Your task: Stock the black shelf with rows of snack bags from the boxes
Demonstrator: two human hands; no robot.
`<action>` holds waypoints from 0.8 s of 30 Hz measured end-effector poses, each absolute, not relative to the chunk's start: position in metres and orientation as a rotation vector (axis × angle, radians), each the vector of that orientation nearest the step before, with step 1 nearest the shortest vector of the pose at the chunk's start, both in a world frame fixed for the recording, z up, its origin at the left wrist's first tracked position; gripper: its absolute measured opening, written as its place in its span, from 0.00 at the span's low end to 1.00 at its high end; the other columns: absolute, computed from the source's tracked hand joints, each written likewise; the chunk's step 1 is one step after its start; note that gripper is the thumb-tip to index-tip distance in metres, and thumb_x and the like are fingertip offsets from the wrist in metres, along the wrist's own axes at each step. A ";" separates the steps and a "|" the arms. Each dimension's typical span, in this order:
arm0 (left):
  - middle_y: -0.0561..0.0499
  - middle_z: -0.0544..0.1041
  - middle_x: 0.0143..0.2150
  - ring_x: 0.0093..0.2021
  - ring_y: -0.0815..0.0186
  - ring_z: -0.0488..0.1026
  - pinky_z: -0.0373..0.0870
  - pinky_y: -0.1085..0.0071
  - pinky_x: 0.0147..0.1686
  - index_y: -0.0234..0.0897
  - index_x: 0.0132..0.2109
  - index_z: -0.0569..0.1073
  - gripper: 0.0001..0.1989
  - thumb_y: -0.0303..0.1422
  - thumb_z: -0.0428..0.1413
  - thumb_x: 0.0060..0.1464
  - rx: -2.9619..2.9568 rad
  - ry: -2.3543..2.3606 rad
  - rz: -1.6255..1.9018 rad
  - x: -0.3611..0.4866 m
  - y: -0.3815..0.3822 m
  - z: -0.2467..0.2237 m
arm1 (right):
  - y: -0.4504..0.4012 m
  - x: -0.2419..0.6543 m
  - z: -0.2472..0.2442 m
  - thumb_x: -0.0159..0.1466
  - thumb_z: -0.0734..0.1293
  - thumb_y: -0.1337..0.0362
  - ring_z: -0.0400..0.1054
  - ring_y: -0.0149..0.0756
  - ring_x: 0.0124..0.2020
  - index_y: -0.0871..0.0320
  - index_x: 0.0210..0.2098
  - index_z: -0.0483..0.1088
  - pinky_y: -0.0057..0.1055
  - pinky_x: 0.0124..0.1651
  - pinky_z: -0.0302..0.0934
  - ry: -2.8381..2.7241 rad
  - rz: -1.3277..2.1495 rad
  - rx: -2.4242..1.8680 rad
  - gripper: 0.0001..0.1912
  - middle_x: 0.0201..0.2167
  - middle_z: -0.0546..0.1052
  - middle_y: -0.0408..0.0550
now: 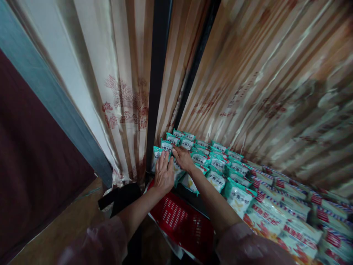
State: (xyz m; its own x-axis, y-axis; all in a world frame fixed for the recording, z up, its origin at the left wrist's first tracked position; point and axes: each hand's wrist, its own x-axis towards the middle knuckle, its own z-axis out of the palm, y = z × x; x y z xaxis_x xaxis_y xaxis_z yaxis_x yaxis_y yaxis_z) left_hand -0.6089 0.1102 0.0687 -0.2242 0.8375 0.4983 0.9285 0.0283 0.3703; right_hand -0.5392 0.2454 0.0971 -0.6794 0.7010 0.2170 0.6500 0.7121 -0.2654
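Both my hands are at the left corner of a display of teal and white snack packets (217, 179). My left hand (164, 173) lies with its fingers stretched forward against the frontmost packets, touching the upright packet (156, 156) at the far left. My right hand (182, 158) reaches across from the right. Its bent fingers close on the top edge of a packet (167, 145) just behind; the fingertips are partly hidden. Another teal packet (178, 172) stands between the two hands, partly covered by them.
Several rows of white, red and blue-striped bags (267, 216) continue to the right. A red perforated basket (176, 217) sits below my forearms. Pleated printed curtains (121, 99) and a dark post (157, 84) rise behind the display. A brown floor (63, 221) shows at lower left.
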 end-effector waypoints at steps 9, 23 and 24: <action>0.39 0.50 0.66 0.67 0.55 0.37 0.43 0.53 0.63 0.26 0.63 0.49 0.32 0.28 0.46 0.51 -1.695 -2.262 -0.982 -0.604 0.168 0.078 | 0.265 -0.544 0.112 0.68 0.40 0.53 0.66 0.37 0.50 0.62 0.48 0.69 0.35 0.55 0.57 -2.582 0.468 -0.787 0.33 0.46 0.74 0.53; 0.41 0.52 0.65 0.66 0.53 0.40 0.47 0.48 0.61 0.30 0.60 0.57 0.27 0.33 0.46 0.54 -1.683 -2.170 -0.944 -0.601 0.177 0.079 | 0.281 -0.524 0.123 0.65 0.46 0.48 0.59 0.44 0.57 0.61 0.52 0.66 0.46 0.60 0.52 -2.535 0.747 -0.722 0.31 0.53 0.69 0.56; 0.40 0.53 0.65 0.66 0.53 0.41 0.47 0.48 0.61 0.30 0.60 0.56 0.27 0.34 0.46 0.54 -1.683 -2.167 -0.949 -0.600 0.177 0.079 | 0.279 -0.524 0.122 0.66 0.46 0.48 0.60 0.44 0.57 0.59 0.52 0.66 0.46 0.60 0.52 -2.541 0.764 -0.709 0.30 0.53 0.69 0.55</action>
